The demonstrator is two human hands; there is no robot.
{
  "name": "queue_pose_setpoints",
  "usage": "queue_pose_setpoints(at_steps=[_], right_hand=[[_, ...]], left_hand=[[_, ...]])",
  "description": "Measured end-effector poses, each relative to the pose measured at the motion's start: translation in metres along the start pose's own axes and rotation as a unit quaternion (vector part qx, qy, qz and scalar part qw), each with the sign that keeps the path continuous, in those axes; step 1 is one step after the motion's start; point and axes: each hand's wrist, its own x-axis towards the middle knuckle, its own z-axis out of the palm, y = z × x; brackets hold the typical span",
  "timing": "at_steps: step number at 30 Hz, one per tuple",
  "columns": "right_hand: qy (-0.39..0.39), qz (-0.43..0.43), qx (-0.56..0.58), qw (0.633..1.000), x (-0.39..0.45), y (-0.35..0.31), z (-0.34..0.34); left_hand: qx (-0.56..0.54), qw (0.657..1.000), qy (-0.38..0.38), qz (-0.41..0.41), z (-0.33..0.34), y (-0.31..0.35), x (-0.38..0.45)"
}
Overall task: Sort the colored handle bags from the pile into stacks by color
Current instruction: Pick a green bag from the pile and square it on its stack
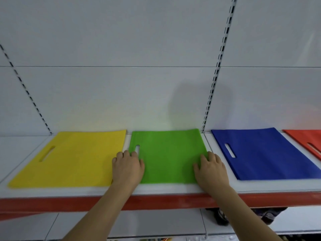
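The green bag (169, 153) is laid flat at the middle of the shelf (173, 189), pressed at its near corners by the left hand (127, 166) and right hand (211, 168), both open-palmed, gripping nothing; the yellow bag (73, 159), blue bag (264, 152) and red bag (311, 141) are laid alongside

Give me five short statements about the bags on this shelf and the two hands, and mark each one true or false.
1. Both hands rest on the green bag. True: the left hand lies at its left edge, the right hand at its right edge.
2. The yellow bag lies right of the green one. False: it lies to the left.
3. The blue bag lies between the green bag and the red bag. True.
4. The right hand holds the blue bag. False: it lies flat on the green one.
5. The shelf has a blue front edge. False: the edge is red.
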Motion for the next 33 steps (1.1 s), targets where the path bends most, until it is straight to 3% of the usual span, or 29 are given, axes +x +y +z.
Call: queue_pose_setpoints(at_steps=[9,17,26,33], right_hand=[[-0.048,0.017,-0.001,0.999,-0.001,-0.006,-0.006],[0.041,-0.027,-0.012,0.999,-0.011,-0.02,-0.014],[0.069,-0.143,0.007,0.987,-0.047,-0.125,-0.026],[0.093,-0.234,0.056,0.966,-0.088,-0.264,-0.027]], left_hand=[[-0.024,1.0,-0.007,-0.011,0.001,0.001,0.003],[-0.065,0.994,0.09,-0.014,-0.014,-0.015,-0.014],[-0.069,0.992,0.099,-0.042,-0.034,-0.086,-0.048],[-0.06,0.988,0.11,-0.087,-0.058,-0.22,-0.088]])
